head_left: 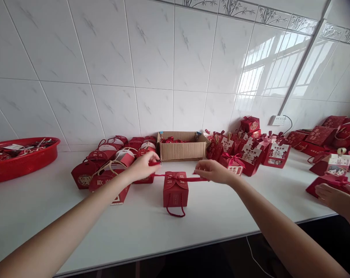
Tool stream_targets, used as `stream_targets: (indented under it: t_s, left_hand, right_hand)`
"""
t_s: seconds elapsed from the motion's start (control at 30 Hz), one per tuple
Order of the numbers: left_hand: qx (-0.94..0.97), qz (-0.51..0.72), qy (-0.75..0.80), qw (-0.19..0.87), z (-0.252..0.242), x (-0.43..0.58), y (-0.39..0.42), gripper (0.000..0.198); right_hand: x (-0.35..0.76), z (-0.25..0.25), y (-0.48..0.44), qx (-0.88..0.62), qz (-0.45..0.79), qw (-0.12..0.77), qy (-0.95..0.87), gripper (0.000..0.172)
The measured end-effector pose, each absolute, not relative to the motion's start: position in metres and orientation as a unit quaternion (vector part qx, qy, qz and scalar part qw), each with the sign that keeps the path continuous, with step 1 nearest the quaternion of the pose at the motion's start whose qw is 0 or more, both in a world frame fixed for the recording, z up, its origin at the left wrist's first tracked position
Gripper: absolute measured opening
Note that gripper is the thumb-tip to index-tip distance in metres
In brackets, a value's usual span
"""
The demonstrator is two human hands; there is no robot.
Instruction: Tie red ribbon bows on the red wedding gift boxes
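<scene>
My L hand (pixel 148 164) and R hand (pixel 212 170) hold a red ribbon (pixel 192 179) straight across the top of a sm. gift box (pixel 175 193) on the white table (pixel 151 239). Behind: open cardboard carton (pixel 183 151) w/ red contents. Far L: red basin (pixel 24 168). Far R: co-worker's hand (pixel 333 199) at another box (pixel 313 188).

Soft daylight throws barred window glare on the wall tiles (pixel 254 73); edges stretch.

Red basin (pixel 27 165): one. Cardboard carton (pixel 183 151): one. Wall socket (pixel 277 120): one. Stretched ribbon (pixel 192 179): one. Red gift boxes (pixel 175 194): many, overlapping, exact count unclear.
</scene>
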State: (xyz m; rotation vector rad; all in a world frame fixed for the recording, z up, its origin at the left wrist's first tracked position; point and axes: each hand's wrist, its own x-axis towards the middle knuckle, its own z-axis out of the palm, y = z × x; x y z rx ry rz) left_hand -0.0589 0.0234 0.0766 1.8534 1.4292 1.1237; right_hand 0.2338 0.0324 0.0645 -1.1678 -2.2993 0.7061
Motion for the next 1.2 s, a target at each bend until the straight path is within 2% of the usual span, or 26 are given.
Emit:
stream_targets:
  t_s: [0.07,0.13,0.33,0.47,0.77,1.2]
  left_hand:
    - [0.709,0.336,0.562,0.262,0.062,-0.06,0.023,0.036]
    - [0.72,0.288,0.581,0.247,0.051,-0.056,0.021,0.04]
    - [0.733,0.242,0.585,0.25,0.035,-0.036,0.026,0.048]
    - [0.707,0.226,0.608,0.283,0.029,-0.033,0.033,0.057]
    - [0.667,0.242,0.585,0.393,0.024,-0.028,0.027,0.048]
    - [0.654,0.289,0.559,0.421,0.007,-0.034,0.033,0.053]
  right_hand:
    - [0.232,0.052,0.033,-0.455,0.181,0.193,-0.85,0.024]
    - [0.227,0.045,0.033,-0.467,0.151,0.194,-0.85,0.023]
    - [0.196,0.043,0.03,-0.459,0.092,0.231,-0.853,0.013]
    - [0.172,0.04,0.031,-0.436,0.098,0.248,-0.859,0.014]
    - [0.164,0.021,0.045,-0.413,0.16,0.283,-0.851,0.018]
    - [0.165,0.006,0.045,-0.42,0.187,0.294,-0.838,0.01]
